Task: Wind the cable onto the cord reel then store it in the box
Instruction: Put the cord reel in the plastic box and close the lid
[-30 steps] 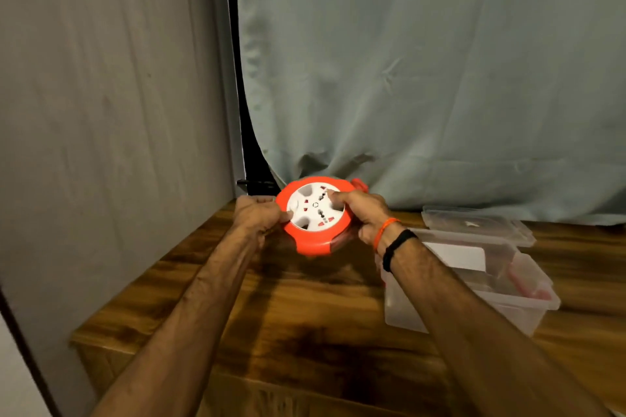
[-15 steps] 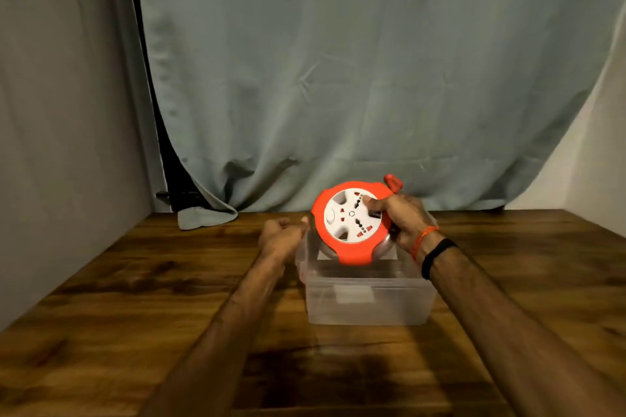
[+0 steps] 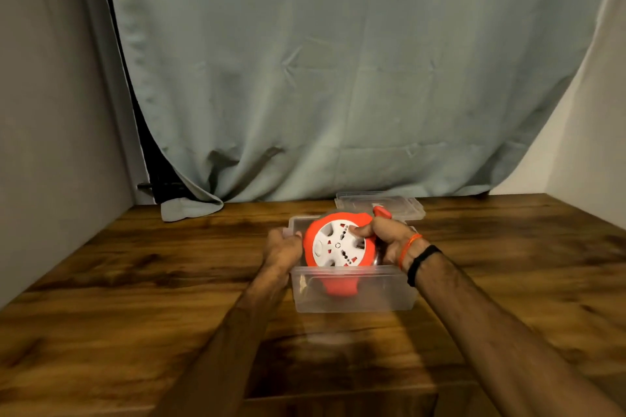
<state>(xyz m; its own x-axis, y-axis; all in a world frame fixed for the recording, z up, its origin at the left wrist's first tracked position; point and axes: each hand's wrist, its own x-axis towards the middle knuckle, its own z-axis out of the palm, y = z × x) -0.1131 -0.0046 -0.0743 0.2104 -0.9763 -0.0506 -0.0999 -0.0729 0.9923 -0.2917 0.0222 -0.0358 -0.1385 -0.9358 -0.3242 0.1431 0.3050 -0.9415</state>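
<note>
Now the right hand (image 3: 386, 235), fingers closed on the orange cord reel (image 3: 338, 247), lowers it tilted into the clear plastic box (image 3: 352, 291); left hand (image 3: 283, 249) grips the box's left wall, steadying it.

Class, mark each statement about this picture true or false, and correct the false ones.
1. The right hand grips the cord reel. True.
2. The reel is blue and black. False: it is orange with a white socket face.
3. The left hand is at the left wall of the clear box. True.
4. The box's lid is snapped shut on top of the box. False: it lies on the table behind the open box.
5. The reel is partly inside the box. True.
</note>
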